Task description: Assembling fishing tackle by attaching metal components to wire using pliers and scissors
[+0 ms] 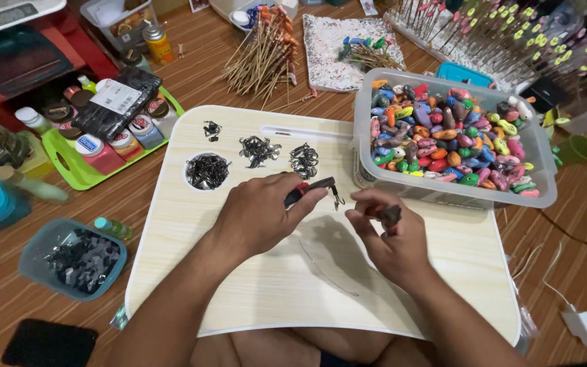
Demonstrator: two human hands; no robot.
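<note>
Clear plastic bin (pixel 545 178) brimming with colourful lures sitting right of pale wooden lap desk (pixel 253 292), green tray (pixel 69 163) of small jars lying left, bamboo skewers (pixel 263 58) resting behind

The desk (pixel 253 285) is pale, matt wood-grain laminate. The tub (pixel 545 177) is clear, smooth plastic, its lures (pixel 443 136) glossy painted (many colours). The hooks (pixel 207 170) look like dark metal; the pliers (pixel 307 190) have red-and-black matt grips.

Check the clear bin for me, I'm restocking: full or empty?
Full: the clear bin is heaped nearly to its rim with colourful painted lures.
</note>
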